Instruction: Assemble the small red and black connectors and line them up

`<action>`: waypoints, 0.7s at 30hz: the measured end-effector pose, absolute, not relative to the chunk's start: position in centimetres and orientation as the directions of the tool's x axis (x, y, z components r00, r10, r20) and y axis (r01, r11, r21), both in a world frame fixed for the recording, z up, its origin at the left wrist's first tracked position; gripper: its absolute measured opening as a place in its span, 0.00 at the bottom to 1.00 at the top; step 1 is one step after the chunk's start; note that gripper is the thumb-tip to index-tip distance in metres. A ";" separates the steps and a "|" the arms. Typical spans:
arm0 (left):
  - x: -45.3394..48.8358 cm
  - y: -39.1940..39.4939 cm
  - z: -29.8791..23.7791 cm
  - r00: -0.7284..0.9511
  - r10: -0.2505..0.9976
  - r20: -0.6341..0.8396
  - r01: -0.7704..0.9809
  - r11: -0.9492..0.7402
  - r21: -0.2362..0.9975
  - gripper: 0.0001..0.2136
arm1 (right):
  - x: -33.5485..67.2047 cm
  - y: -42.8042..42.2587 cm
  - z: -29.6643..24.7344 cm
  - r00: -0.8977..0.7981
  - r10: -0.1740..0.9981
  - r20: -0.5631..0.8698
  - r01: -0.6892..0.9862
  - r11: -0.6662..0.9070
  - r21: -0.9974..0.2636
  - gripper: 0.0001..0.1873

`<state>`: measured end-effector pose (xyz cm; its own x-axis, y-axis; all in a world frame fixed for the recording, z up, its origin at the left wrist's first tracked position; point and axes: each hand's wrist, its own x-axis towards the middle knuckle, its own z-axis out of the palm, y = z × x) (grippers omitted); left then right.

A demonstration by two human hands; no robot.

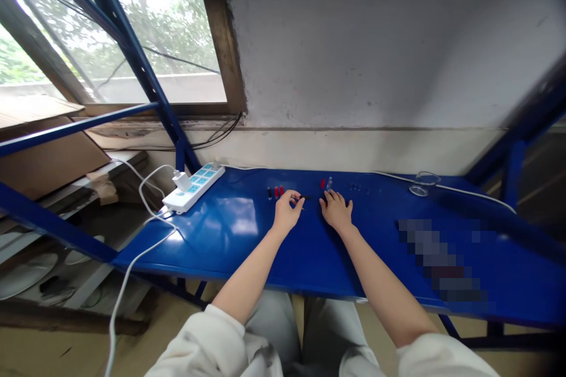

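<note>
My left hand (287, 210) is closed in a pinch over the blue table, thumb and forefinger on a small dark slender piece (306, 197) whose kind I cannot make out. Just beyond it stand a small black cylinder (269, 193) and two red ones (276, 192), all with clear ends. My right hand (336, 211) rests palm down on the table with its fingers spread. Close to its fingertips are a small clear vial-like piece (329, 182) and a small red piece (322, 183); whether a finger touches the clear one is hard to see.
A white power strip (197, 187) with a plug and cable lies at the table's left. Faint clear pieces (355, 187) are right of my right hand. Farther right a clear cup (419, 189) stands by a white cable. A pixelated patch (437, 256) covers the right side.
</note>
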<state>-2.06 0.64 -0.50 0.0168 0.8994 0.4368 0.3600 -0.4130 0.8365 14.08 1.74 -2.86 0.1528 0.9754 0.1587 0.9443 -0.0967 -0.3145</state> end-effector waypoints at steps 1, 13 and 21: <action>-2.1 0.6 -0.5 0.013 0.901 0.434 0.352 -0.410 0.841 0.05 | 14.1 1.7 -2.8 0.153 0.975 0.158 0.943 -0.096 -0.318 0.25; -2.4 1.2 -0.8 -0.067 0.928 0.367 0.241 -0.342 0.908 0.08 | 13.1 0.2 -0.4 0.066 0.834 0.548 0.772 0.305 -0.558 0.14; -2.5 1.2 -0.3 -0.162 0.940 0.299 0.088 -0.288 0.954 0.10 | 12.8 -0.7 0.6 0.208 0.826 0.525 0.534 0.354 -0.768 0.14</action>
